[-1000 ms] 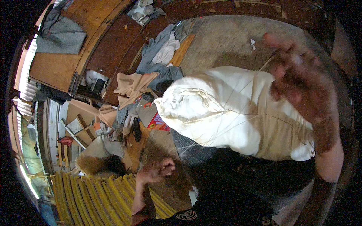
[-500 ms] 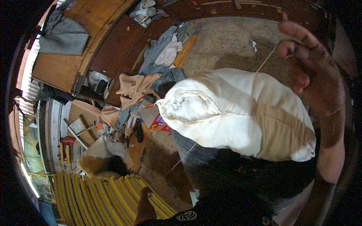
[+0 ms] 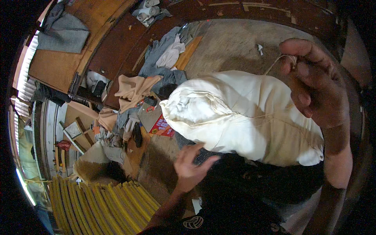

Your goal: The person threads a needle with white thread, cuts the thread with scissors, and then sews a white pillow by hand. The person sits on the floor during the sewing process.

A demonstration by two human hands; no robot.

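Observation:
A stuffed white fabric cushion (image 3: 243, 121) lies across my lap. Its left end gapes, with white filling (image 3: 192, 109) showing inside. A pale seam with loose thread runs along the cushion from this opening. My right hand (image 3: 319, 80) is raised over the cushion's far right part, its fingers closed in a pinch on the thread (image 3: 275, 64). Whether a needle is between those fingers cannot be made out. Just below the cushion's open end, my left hand (image 3: 192, 166) is held with thumb and fingers apart and nothing in it.
A yellow slatted panel (image 3: 102, 207) sits at lower left. Scattered cloths (image 3: 135, 90), a red printed sheet (image 3: 162, 126) and a sack-like bundle (image 3: 94, 162) lie on the left. Brown wooden boards (image 3: 121, 51) stand behind, and bare floor (image 3: 235, 39) stretches beyond the cushion.
My left hand has risen from beside the yellow slats to the cushion's lower edge, its fingers spreading. My right hand has lowered slightly, and the thread has gone from taut to curved.

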